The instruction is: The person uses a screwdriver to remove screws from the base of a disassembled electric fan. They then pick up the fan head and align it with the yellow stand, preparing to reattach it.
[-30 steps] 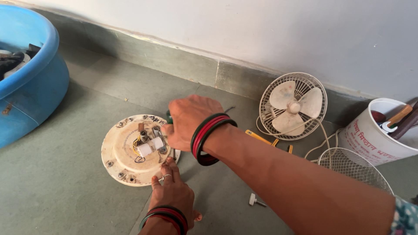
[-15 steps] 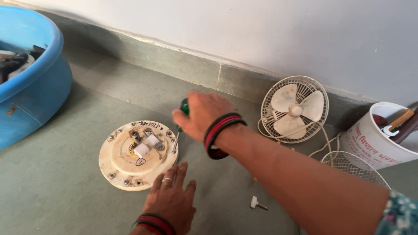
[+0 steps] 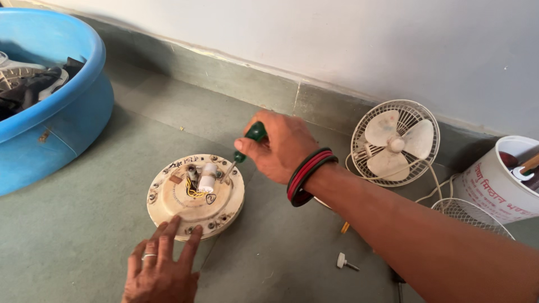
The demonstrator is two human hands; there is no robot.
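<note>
A round cream fan base (image 3: 174, 202) lies on the green floor, showing wires and small parts in its middle. My right hand (image 3: 278, 147) grips a green-handled screwdriver (image 3: 251, 138), whose metal tip reaches the parts at the base's centre. My left hand (image 3: 161, 269) rests flat on the floor, fingertips touching the base's near rim. Red and black bangles sit on my right wrist.
A blue tub (image 3: 53, 109) with dark items stands at the left. A small white table fan (image 3: 396, 143) leans by the wall, a loose wire grille (image 3: 469, 216) beside it. A white bucket (image 3: 497, 179) of tools is at the right. A small knob screw (image 3: 342, 261) lies on the floor.
My right hand lifted off the base, picked up the green screwdriver and brought its tip down to the centre. My left hand stayed at the near rim.
</note>
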